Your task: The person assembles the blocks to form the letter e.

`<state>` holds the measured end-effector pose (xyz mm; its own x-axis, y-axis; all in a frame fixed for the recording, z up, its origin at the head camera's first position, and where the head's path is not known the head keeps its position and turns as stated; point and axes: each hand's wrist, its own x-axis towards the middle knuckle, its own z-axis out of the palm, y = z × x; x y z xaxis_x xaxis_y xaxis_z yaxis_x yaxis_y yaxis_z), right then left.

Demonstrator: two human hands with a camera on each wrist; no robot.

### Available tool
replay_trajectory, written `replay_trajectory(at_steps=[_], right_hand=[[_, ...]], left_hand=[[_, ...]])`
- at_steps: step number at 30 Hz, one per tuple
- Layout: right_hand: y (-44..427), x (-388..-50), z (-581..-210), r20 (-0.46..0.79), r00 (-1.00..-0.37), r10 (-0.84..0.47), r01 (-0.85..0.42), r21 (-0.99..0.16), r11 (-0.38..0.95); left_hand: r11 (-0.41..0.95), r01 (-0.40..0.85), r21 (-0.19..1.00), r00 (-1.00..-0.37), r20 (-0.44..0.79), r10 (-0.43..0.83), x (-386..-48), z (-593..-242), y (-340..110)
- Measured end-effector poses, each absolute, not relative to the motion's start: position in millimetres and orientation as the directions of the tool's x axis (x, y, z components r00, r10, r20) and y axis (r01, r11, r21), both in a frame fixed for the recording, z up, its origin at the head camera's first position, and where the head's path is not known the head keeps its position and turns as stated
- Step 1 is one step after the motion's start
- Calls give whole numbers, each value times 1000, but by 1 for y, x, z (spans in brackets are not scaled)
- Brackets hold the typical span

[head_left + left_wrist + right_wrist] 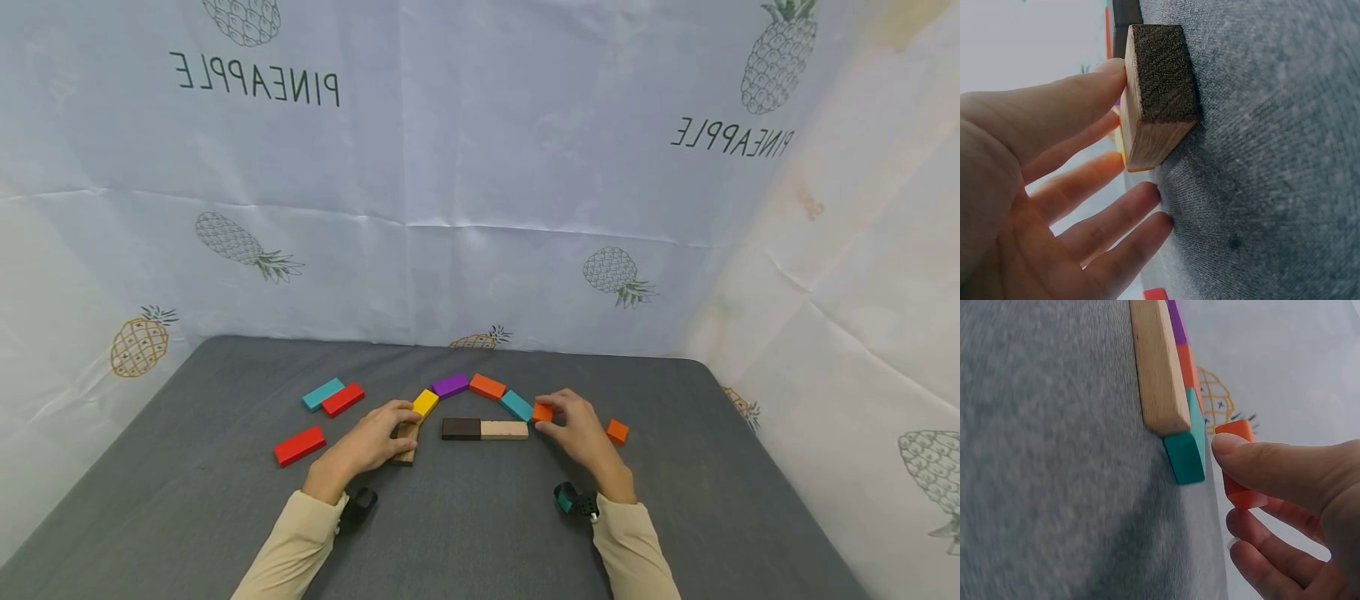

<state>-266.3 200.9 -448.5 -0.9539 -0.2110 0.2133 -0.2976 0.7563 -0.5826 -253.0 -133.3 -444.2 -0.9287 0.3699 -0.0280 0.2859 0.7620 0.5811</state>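
Observation:
My left hand (378, 435) spans a wooden block (406, 443) with a dark end face, lying on the table. Its thumb and fingers rest at opposite sides of that block, with fingertips also by the yellow block (425, 404) touching its far end. The ring and little fingers stay spread apart in the left wrist view. Between thumb and fingers, my right hand (576, 429) pinches an orange block (1239, 481), apart from the teal block (1186, 453) at the right end of a curved row. That row also has a purple block (450, 385) and another orange block (487, 387).
Inside the curve, a dark brown block (461, 429) and a pale wooden block (504, 430) lie end to end. To the left lie a teal block (323, 394) and two red blocks (300, 446). A small orange block (617, 431) sits right of my right hand.

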Motion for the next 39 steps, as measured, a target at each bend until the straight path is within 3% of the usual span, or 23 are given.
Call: replay_trajectory(at_steps=[13,27,39], right_hand=[[177,-265,-448,230,-940,-253,-341,-584,737],[148,-261,-450,291,-877,-383,-480,-588,652],[124,-266,-448,231,-864,-448,-488,-606,628]], left_hand=[[757,292,585,-928,-18,373,-252,-443,-134],[757,280,591,-932,-23,363,-251,-442,-133],[767,268,583,-934,-37,355,-252,-441,-132]])
